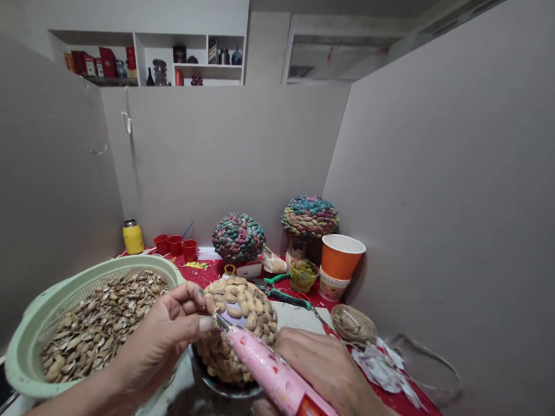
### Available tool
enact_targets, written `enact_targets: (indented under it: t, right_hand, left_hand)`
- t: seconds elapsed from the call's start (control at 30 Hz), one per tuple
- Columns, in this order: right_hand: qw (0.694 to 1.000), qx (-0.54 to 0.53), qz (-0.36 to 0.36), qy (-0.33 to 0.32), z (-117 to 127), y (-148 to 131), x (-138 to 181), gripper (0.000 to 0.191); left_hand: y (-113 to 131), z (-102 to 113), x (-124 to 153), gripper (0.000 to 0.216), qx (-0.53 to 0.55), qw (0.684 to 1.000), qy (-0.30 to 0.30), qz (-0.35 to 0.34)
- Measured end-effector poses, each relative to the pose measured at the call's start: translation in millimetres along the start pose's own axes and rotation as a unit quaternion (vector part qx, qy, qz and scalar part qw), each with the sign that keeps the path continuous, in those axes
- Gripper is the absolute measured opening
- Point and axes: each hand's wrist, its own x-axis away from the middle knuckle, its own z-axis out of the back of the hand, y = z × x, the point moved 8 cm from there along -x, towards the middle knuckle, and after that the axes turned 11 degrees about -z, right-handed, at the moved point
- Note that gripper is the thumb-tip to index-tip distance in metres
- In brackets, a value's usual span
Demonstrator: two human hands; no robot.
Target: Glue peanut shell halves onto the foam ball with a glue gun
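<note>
My left hand [166, 323] pinches a peanut shell [215, 315] between thumb and fingertips, largely hidden by them. Against it points the metal tip of a pink hot glue gun [269, 368], which my right hand [327, 366] grips from the right side. Behind and below the tip, a ball covered in peanut shells [262, 316] rests in a dark bowl [224, 390]. A small lilac patch of the ball's surface shows between the shells near the top.
Left stands a green colander [24, 337] of loose peanut shells [109, 314]. Behind are two multicoloured balls [239, 237] [309, 217], red cups [175, 245], a yellow bottle [133, 238], green-handled pliers [286, 297], an orange paper bucket [342, 259] and twine [352, 325]. Grey partitions [225, 143] enclose the table.
</note>
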Motion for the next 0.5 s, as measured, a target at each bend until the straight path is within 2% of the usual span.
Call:
enact_targets:
  t: [0.3, 0.5]
  right_hand:
    - [1.0, -0.003, -0.013, -0.005, -2.6, 6.1, 6.5, 0.033]
    - [0.999, 0.032, -0.007, -0.002, -2.7, 3.7, 4.1, 0.038]
  left_hand:
    - [-1.9, 0.6, -1.1, 0.021, -0.01, 1.0, 0.001, -0.001]
    - [-3.1, 0.1, 0.2, 0.02, -0.007, 1.0, -0.005, 0.001]
